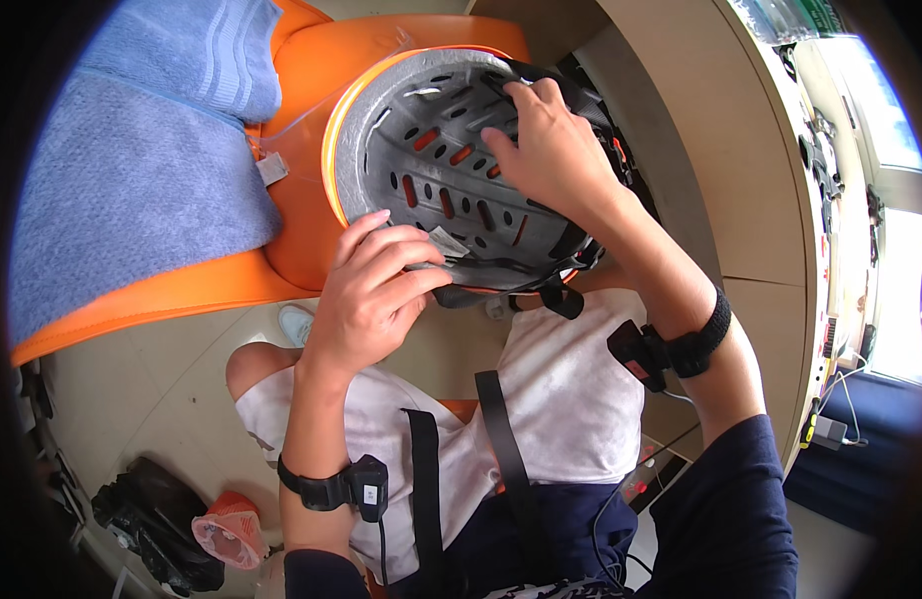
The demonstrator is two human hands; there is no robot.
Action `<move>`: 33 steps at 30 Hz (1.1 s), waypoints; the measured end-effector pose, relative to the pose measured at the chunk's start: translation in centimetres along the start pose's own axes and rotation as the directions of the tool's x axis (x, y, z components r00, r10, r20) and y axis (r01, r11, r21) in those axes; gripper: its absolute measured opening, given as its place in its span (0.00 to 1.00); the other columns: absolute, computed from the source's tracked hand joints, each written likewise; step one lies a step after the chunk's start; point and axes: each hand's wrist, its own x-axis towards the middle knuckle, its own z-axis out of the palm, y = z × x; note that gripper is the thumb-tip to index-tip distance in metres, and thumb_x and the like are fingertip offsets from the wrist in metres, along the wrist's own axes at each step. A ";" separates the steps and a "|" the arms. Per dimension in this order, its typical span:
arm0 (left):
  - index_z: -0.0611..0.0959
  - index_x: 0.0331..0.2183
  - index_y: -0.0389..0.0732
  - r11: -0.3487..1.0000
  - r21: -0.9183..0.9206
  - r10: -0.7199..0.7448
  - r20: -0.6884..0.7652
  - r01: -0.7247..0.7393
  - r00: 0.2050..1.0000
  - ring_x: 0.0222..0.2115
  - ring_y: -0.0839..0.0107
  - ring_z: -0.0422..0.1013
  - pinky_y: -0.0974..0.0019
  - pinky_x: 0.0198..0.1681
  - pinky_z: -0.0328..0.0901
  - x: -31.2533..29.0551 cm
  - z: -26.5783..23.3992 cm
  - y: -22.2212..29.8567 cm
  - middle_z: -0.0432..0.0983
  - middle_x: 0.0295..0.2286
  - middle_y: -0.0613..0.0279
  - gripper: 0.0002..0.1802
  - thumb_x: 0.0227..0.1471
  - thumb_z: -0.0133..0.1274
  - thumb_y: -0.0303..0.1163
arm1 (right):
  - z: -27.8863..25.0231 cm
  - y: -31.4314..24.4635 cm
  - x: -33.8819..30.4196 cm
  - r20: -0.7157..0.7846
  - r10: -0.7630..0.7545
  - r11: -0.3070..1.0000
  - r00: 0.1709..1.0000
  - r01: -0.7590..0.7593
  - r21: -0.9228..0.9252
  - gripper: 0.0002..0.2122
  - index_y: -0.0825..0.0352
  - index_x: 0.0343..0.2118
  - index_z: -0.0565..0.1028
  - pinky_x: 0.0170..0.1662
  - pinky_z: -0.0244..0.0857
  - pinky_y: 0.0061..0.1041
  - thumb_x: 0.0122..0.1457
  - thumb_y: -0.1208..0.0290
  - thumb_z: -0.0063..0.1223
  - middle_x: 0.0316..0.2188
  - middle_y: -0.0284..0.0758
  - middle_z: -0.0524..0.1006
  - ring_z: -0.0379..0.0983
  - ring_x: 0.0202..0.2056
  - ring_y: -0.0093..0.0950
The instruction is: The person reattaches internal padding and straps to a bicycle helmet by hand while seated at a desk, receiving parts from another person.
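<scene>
One helmet (451, 170), orange outside with grey foam lining, is held upside down above the person's lap, in front of one orange chair (311, 240) draped with one blue towel (142, 160). The left hand (371, 290) has its fingers closed on the helmet's near rim. The right hand (551, 150) lies inside the shell, fingers (511, 120) bent and pressing a black strap (571, 95); two wrist bands are visible, one per forearm.

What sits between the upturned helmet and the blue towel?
In the head view, the orange chair seat lies between the helmet and the blue towel, with a small grey tag at the towel's edge.
</scene>
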 end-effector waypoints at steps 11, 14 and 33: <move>0.81 0.28 0.43 0.999 -0.039 -0.002 -0.002 0.002 1.000 0.42 0.64 0.72 0.51 0.57 0.56 -0.3 0.2 -0.3 0.77 0.33 0.67 0.16 0.30 0.57 0.16 | -0.1 1.6 1.2 -0.142 -0.098 0.990 0.985 0.111 0.085 0.13 0.70 0.40 0.77 0.42 0.71 0.37 0.55 0.68 0.55 0.36 0.44 0.78 0.77 0.36 0.42; 0.81 0.28 0.43 0.999 -0.042 0.000 -0.008 -0.001 1.000 0.42 0.64 0.72 0.52 0.57 0.55 -0.1 0.3 -0.2 0.77 0.32 0.67 0.16 0.31 0.57 0.17 | -0.2 1.6 1.1 -0.136 -0.067 0.984 0.988 0.088 0.153 0.14 0.70 0.41 0.78 0.42 0.71 0.36 0.54 0.68 0.56 0.35 0.43 0.78 0.77 0.35 0.42; 0.81 0.24 0.43 1.000 -0.012 -0.015 0.038 0.015 0.999 0.40 0.66 0.73 0.53 0.56 0.56 -0.2 0.1 -0.3 0.78 0.31 0.69 0.12 0.32 0.58 0.18 | -1.8 2.1 0.2 -0.293 -0.111 0.935 0.950 0.200 0.294 0.10 0.69 0.39 0.78 0.42 0.72 0.34 0.53 0.75 0.54 0.32 0.42 0.78 0.76 0.36 0.43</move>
